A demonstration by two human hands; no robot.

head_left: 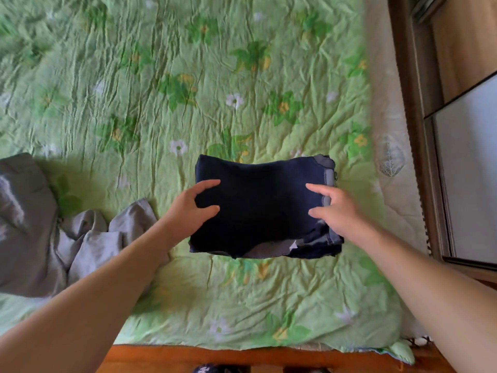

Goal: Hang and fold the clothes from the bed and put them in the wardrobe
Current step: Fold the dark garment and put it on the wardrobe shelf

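Matt navy cloth garment (pixel 262 203), crinkled quilt (pixel 161 103)

On my feed a crumpled light-green quilt (pixel 161 90), printed with green leaves and white and yellow flowers, fills most of the frame. Along its right edge I see a pale sheet (pixel 390 157) with a grey leaf print. A strip of orange-brown wood (pixel 166 359) runs along the bottom, where a dark item (pixel 207 369) with white marks is cut off

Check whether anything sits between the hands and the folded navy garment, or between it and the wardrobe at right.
Nothing visible. The left hand and right hand grip the folded navy garment by its sides. Toward the wardrobe lies only bare green quilt; the grey garment lies on the opposite side.
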